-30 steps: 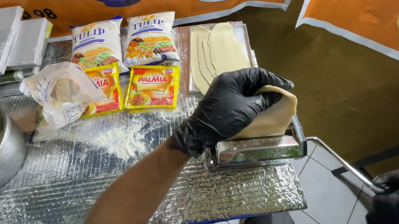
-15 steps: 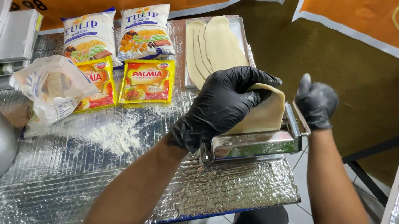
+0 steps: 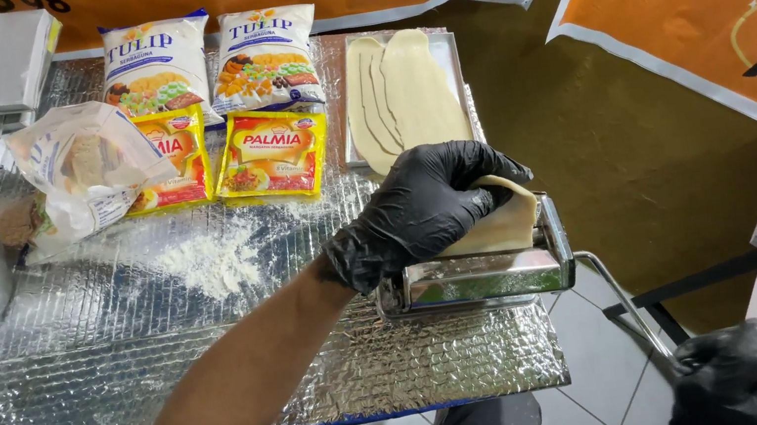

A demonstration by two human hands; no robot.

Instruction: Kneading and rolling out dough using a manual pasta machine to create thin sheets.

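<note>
A sheet of dough [image 3: 500,222] rests atop the metal roller machine [image 3: 478,277] at the worktop's [image 3: 124,380] right front edge, under the gloved left hand [image 3: 423,206], whose grip closes loosely over it. The right hand [image 3: 743,378] grips the crank handle [image 3: 627,305] below. Behind, rolled strips lie in a tray [image 3: 447,52]

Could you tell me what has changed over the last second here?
The right hand rose beside the roller machine half a second ago, then dropped back low at the crank handle. The left hand stayed pressed on the dough sheet atop the machine; the table's things kept their places.
</note>
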